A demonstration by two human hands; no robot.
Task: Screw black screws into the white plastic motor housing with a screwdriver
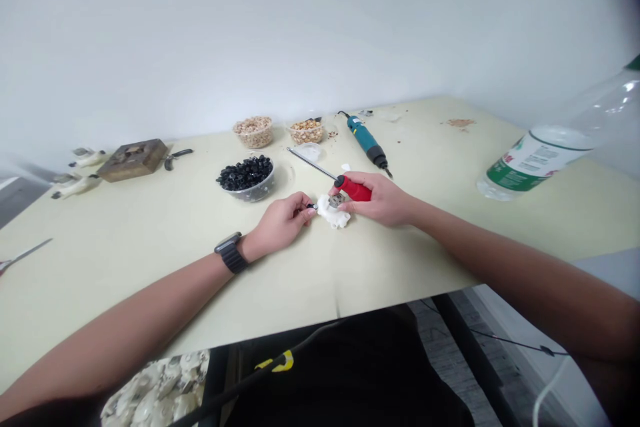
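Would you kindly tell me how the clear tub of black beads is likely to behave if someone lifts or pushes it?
The clear tub looks thin-walled, so it is probably light and may flex under a grip. The black beads heap near its rim, so a sharp push could likely spill some.

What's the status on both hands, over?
Left hand pinching small dark piece at white lump. Right hand gripping red-handled tool. Clear bowl of black pieces just beyond.
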